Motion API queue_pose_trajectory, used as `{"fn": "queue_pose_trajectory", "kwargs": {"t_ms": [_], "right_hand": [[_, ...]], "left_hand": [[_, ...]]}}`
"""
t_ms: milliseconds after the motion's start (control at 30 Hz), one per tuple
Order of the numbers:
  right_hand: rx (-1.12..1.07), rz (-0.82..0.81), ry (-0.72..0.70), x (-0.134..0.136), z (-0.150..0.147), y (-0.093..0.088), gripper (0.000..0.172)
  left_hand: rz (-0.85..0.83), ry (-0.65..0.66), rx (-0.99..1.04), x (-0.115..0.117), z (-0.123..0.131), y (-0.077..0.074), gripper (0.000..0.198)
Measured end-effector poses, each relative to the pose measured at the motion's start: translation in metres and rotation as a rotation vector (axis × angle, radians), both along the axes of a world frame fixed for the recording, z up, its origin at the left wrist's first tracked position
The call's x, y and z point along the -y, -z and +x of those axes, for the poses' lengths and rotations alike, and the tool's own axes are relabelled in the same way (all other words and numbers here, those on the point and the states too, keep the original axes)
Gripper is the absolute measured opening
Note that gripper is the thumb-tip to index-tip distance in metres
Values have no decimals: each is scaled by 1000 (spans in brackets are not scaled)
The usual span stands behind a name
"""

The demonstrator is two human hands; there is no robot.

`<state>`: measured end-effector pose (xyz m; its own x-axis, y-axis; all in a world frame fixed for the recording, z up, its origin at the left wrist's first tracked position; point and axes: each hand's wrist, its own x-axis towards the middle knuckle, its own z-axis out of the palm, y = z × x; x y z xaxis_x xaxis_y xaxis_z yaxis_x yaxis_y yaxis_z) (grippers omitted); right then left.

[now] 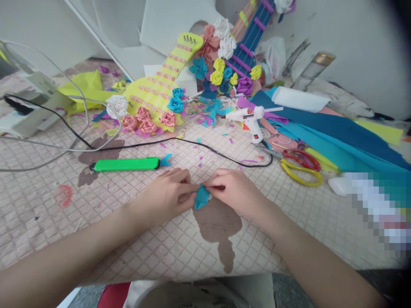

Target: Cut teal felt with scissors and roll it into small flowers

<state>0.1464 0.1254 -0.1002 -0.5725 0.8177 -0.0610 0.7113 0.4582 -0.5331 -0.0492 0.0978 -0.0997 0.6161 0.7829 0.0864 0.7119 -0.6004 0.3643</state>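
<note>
A small piece of blue paper [201, 197] is pinched between my two hands, low over the table's middle. My left hand [173, 192] grips its left and upper edge with thumb and forefinger. At its upper right, my right hand [229, 188] pinches the paper with its fingertips. Left of my hands lies a bright green cutter [126, 164], with blue paper scraps [166, 160] at its right end. Beyond, a yellow paper guitar [157, 87] carries pink, white and blue paper flowers. A white glue gun [252, 122] rests behind my right hand.
Red-and-yellow-handled scissors [302, 171] lie at the right, near blue sheets [337, 137]. A black cable [205, 146] crosses behind my hands. At the left is a power strip [28, 113]. A blue guitar [248, 47] and a clear bottle [313, 70] stand at the back.
</note>
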Motion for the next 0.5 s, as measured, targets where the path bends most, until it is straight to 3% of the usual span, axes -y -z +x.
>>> {"fn": "queue_pose_trajectory", "kwargs": {"t_ms": [500], "right_hand": [[-173, 29, 4, -2, 2, 2, 17]], "left_hand": [[56, 12, -18, 1, -1, 0, 24]]}}
